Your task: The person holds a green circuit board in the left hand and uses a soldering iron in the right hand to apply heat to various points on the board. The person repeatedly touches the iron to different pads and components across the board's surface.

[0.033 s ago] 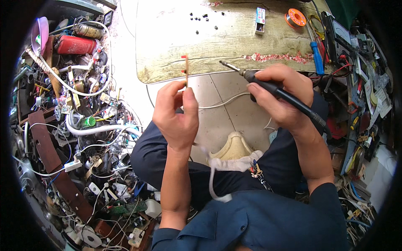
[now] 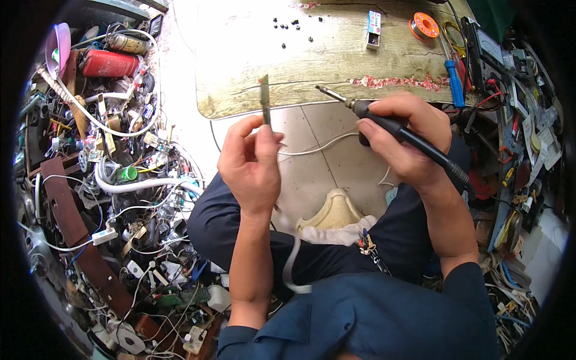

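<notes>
Upright between the fingertips of my left hand (image 2: 252,161) is a narrow circuit board (image 2: 265,99), seen nearly edge-on with a bit of red at its top. A pale grey flat cable (image 2: 293,258) hangs below that hand; whether it joins the board is hidden. My right hand (image 2: 414,135) is wrapped around the black handle of a soldering iron (image 2: 435,157). The iron's metal tip points up and left, toward the board but well apart from it. Several small black parts (image 2: 284,45) lie on the wooden table (image 2: 240,102) beyond my hands.
A small open box (image 2: 373,30), an orange solder spool (image 2: 423,26), a blue-handled screwdriver (image 2: 455,84) and a meter (image 2: 489,47) sit at the table's right. Reddish crumbs (image 2: 396,81) line its worn surface. Cables and scrap (image 2: 126,174) pile up on the left, beside a red cylinder (image 2: 111,63).
The board has turned in my left fingers, showing its greenish side instead of a thin edge with red bits. The grey cable has swung left and lower. My right hand has barely moved.
</notes>
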`<action>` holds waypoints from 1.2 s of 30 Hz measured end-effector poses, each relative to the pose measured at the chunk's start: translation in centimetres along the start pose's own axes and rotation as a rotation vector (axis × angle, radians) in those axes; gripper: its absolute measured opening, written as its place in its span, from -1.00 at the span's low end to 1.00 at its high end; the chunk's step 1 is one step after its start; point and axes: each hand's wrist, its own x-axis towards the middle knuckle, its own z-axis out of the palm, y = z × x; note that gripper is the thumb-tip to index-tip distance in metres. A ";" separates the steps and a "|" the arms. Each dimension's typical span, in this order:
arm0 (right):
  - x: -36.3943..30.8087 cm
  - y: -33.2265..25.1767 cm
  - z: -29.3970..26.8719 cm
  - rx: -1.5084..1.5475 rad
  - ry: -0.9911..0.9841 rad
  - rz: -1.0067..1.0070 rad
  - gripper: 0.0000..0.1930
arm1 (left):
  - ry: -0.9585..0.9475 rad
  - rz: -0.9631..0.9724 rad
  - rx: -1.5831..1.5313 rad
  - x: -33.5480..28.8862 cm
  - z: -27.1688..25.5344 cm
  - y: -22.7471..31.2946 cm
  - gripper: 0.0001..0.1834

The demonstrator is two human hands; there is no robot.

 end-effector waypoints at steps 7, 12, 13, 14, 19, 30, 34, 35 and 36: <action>0.4 -0.6 -0.2 0.048 -0.041 -0.096 -0.69 | -0.119 -0.470 -0.646 0.1 -0.5 0.3 -0.55; 0.6 -1.1 0.2 0.089 -0.065 -0.116 -0.69 | -0.159 -0.540 -0.772 0.1 -0.9 -0.2 -0.49; 0.6 -1.1 0.3 0.092 -0.072 -0.111 -0.69 | -0.153 -0.551 -0.810 0.1 -0.9 -0.4 -0.48; 0.7 -1.1 0.3 0.090 -0.074 -0.131 -0.69 | -0.146 -0.561 -0.848 0.1 -0.9 -0.5 -0.48; 0.7 -0.9 0.9 0.087 -0.069 -0.182 -0.68 | -0.209 -0.528 -0.947 0.1 -0.9 -0.6 -0.47; 0.9 -1.1 1.2 0.124 -0.091 -0.178 -0.69 | -0.196 -0.538 -0.929 0.2 -0.9 -0.5 -0.45; 0.9 -1.0 1.2 0.120 -0.095 -0.196 -0.69 | -0.232 -0.493 -0.906 0.2 -0.9 -0.6 -0.46; 0.9 -1.0 1.2 0.116 -0.104 -0.188 -0.67 | -0.217 -0.496 -0.904 0.1 -0.9 -0.5 -0.46; 0.8 -0.9 1.1 0.112 -0.112 -0.180 -0.65 | -0.216 -0.495 -0.899 0.1 -0.9 -0.5 -0.46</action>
